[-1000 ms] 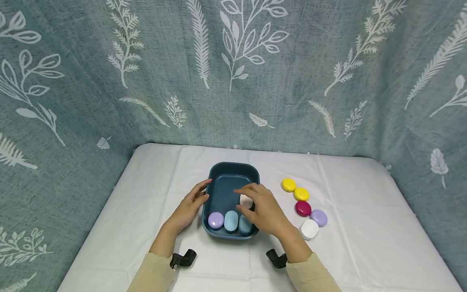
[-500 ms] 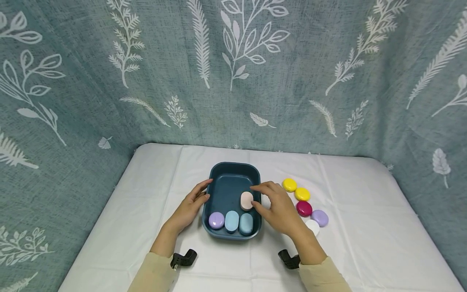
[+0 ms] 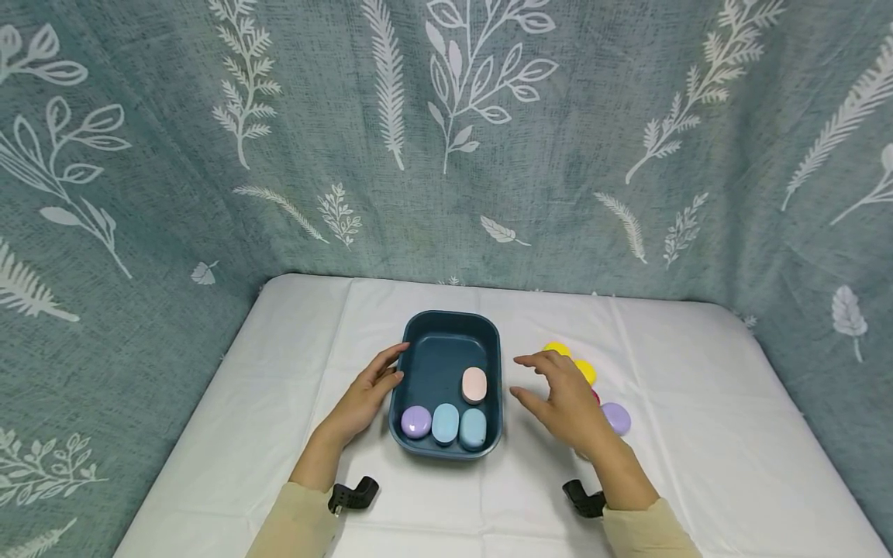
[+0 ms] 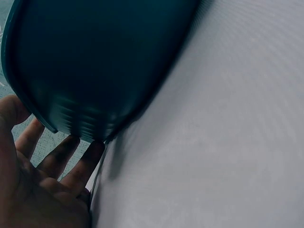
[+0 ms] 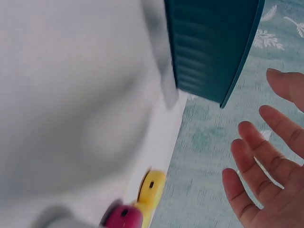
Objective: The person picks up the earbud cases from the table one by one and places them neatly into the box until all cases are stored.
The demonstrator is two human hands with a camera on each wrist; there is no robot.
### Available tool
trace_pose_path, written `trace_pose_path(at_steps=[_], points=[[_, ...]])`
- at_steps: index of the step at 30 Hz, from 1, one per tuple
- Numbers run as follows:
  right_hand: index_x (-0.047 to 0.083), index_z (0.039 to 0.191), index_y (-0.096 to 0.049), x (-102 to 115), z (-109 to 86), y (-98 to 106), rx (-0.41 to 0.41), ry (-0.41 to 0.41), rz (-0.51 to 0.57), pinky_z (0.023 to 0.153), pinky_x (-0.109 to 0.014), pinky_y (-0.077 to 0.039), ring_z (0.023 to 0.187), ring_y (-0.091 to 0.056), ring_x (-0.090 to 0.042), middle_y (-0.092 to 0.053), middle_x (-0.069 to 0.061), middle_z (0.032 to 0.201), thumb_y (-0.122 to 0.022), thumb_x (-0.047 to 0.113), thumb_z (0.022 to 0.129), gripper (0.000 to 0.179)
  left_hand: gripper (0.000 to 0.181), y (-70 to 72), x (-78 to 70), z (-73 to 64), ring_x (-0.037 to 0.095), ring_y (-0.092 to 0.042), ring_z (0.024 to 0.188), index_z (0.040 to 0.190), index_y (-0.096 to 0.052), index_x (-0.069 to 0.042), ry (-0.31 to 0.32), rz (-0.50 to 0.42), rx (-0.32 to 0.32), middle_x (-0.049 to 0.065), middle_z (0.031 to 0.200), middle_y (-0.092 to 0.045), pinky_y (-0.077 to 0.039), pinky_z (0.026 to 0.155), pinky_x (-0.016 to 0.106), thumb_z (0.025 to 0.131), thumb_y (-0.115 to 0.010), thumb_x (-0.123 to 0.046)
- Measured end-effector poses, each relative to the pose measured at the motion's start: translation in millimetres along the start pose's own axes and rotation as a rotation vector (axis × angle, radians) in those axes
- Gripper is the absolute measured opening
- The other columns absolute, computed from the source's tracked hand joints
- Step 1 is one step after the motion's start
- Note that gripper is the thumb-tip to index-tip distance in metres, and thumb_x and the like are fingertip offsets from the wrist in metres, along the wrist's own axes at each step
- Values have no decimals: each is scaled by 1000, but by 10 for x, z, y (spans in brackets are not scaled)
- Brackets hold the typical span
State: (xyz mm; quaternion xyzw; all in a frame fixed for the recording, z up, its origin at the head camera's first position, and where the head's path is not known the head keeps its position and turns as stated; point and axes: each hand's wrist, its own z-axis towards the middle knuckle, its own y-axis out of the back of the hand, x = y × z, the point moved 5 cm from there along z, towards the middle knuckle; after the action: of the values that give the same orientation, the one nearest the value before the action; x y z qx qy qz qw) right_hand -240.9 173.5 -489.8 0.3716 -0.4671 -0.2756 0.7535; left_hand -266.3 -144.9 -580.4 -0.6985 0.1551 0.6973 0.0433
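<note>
My left hand (image 3: 363, 395) touches the left side of a dark teal tray (image 3: 432, 360), its fingers relaxed. Those fingertips meet the tray's outer wall (image 4: 71, 114) in the left wrist view. Inside the tray, a round purple case (image 3: 416, 421) and two light blue oval cases (image 3: 445, 423) line the near end. A pale pink oval case (image 3: 474, 385) sits behind the right blue one. Beyond the tray's right side, my right hand (image 3: 568, 404) hovers with spread fingers and holds nothing. It partly covers two yellow cases (image 3: 584, 371) and a magenta case (image 5: 124, 216).
A round purple case (image 3: 617, 418) lies right of my right wrist. A white case is almost wholly hidden under that wrist. White cloth (image 3: 307, 325) covers the table, and a leaf-patterned teal curtain (image 3: 391, 256) hangs behind it.
My right hand has let go of the pale pink case in the tray and moved out to the right, over the loose cases. The left hand has stayed at the tray's side.
</note>
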Motion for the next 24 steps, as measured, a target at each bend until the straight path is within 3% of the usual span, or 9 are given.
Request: trace_pose_path(at_steps=[8, 14, 19, 24], points=[[8, 130, -69, -171, -61, 97, -15, -27, -77, 97, -55, -50, 116, -61, -37, -66, -14, 128, -86, 18, 84, 50, 49, 3, -8, -12, 34, -37, 154, 157, -42, -33, 4, 2, -6, -3, 168, -33, -22, 127, 62, 109, -53, -32], [9, 128, -70, -301, -103, 168, 11, -78, -146, 88, -54, -48, 100, -60, -34, -66, -15, 126, -89, 19, 81, 53, 51, 3, -7, -11, 34, -36, 154, 158, -40, -30, -6, -7, -1, -2, 169, -33, -22, 127, 62, 109, -53, -31], [8, 127, -71, -414, -148, 205, 65, -148, -179, 91, -61, -47, 113, -59, -44, -63, -20, 129, -88, 22, 81, 51, 49, 7, -6, -10, 34, -36, 154, 157, -42, -34, -7, 0, -4, -2, 168, -33, -23, 127, 62, 110, -52, -26], [5, 125, -71, -508, -192, 232, 90, -190, -194, 88, -59, -48, 111, -58, -45, -63, -22, 126, -87, 23, 81, 50, 48, 8, -4, -11, 33, -37, 154, 156, -42, -38, -2, 6, -11, -2, 168, -34, -23, 126, 62, 110, -52, -26]])
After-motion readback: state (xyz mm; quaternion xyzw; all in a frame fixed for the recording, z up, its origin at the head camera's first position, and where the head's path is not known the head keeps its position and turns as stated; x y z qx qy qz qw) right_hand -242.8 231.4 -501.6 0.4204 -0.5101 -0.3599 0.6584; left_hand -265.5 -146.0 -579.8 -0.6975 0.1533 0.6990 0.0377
